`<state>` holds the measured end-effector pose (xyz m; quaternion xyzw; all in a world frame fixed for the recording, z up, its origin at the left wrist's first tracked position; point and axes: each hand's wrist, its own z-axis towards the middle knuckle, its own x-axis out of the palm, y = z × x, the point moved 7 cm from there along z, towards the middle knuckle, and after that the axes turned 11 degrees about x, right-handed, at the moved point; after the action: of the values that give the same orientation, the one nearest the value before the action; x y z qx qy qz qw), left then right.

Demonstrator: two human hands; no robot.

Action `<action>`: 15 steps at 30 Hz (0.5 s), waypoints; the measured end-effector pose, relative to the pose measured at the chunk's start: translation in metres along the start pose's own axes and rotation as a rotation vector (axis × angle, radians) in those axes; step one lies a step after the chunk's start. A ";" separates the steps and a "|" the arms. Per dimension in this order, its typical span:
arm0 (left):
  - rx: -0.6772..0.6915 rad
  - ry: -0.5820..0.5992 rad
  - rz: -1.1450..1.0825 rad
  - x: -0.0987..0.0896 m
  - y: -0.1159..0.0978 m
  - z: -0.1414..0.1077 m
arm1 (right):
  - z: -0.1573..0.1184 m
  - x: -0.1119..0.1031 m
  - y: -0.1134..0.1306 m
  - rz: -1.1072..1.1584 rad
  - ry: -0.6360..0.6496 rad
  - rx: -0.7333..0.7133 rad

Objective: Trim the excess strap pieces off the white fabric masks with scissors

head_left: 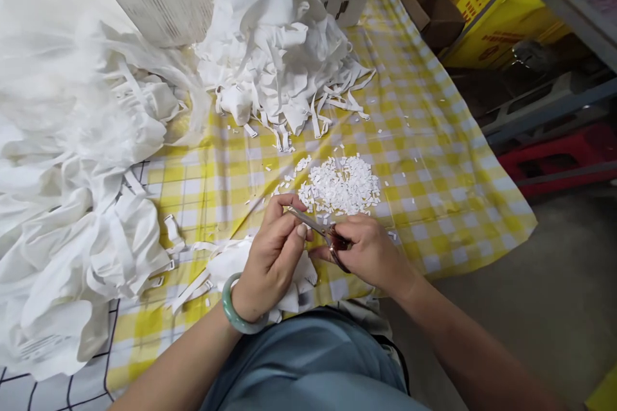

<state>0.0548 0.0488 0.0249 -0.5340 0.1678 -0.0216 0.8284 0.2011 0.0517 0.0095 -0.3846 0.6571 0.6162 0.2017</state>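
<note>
My right hand (369, 250) grips a pair of scissors (332, 239) by its dark handles, with the blades pointing left to my other hand's fingertips. A green bangle circles the wrist of my left hand (274, 257), whose thumb and fingers are closed in a pinch beside the blades. Beneath this hand lies a white garment (231, 262) with thin straps and small buckles; a part of it seems to be in the pinch, but the fingers mostly cover that spot. Just beyond my hands is a heap of small white clippings (340, 185).
A large pile of white strapped garments (274, 45) stands at the back. More white garments (72, 205) with clear plastic spread along the left. The yellow checked tablecloth (457, 205) hangs over the right edge, near a metal shelf (554, 109) and a brown carton (431, 16).
</note>
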 end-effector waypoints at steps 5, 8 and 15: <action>-0.028 -0.016 -0.002 0.005 0.007 0.003 | -0.002 0.001 -0.028 0.299 0.056 0.256; -0.013 -0.032 -0.008 0.006 0.000 -0.002 | -0.003 0.000 -0.027 0.505 0.060 0.260; 0.027 0.034 0.036 -0.015 -0.024 -0.015 | -0.001 0.014 0.012 0.711 0.094 0.070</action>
<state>0.0394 0.0286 0.0446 -0.5191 0.1912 -0.0179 0.8328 0.1832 0.0464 0.0071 -0.1525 0.7790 0.6067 -0.0426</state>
